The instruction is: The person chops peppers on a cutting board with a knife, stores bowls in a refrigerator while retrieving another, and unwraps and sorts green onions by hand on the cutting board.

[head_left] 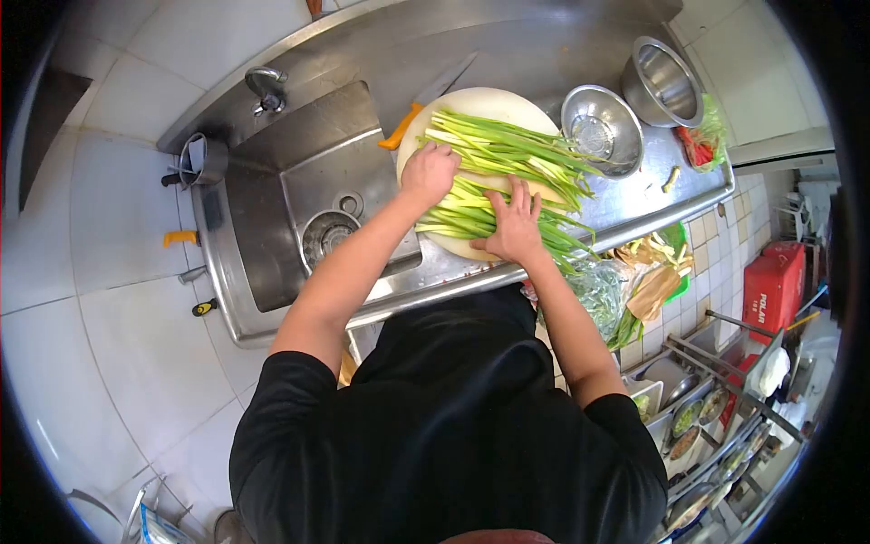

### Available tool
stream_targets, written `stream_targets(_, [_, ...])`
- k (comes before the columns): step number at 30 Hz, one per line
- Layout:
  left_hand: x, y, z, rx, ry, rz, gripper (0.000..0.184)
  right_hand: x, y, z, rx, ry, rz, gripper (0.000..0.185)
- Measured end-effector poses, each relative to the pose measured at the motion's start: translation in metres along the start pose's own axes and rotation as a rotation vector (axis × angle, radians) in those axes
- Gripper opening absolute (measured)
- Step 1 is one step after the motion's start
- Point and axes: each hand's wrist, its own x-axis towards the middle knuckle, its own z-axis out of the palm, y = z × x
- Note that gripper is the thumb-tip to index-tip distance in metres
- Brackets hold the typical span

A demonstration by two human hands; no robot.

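Observation:
Two bunches of green onions lie across a round white cutting board beside the sink, their green tops pointing right. My left hand is closed at the pale ends of the upper green onions, its fingers curled down at the left side of the board. On the lower bunch rests my right hand, with its fingers spread and the thumb apart. A knife with an orange handle lies behind the board, its blade pointing to the back.
The steel sink basin with a faucet is on the left. Two metal bowls stand at the right of the counter, near a bag with red contents. Below the front edge hang plastic bags with greens. A red box stands further right.

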Motion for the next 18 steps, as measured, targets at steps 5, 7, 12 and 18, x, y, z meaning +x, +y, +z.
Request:
stream_targets(5, [0.001,-0.002,-0.003,-0.003,0.056,0.09,0.011,-0.002,0.001,-0.002,-0.027,0.013,0.024,0.099])
stream_targets(7, [-0.003,-0.008,-0.011,-0.119,0.118,0.09,0.011,-0.002,0.001,-0.003,-0.037,-0.006,0.036,0.1])
stream_targets(12, [-0.056,-0.019,-0.067,-0.669,0.16,-0.292,0.004,0.0,0.0,-0.005,-0.097,-0.07,0.019,0.105])
stream_targets(18, [-0.124,-0.046,-0.034,-1.214,0.202,-0.532,0.011,0.002,-0.001,-0.004,-0.071,-0.073,-0.021,0.099])
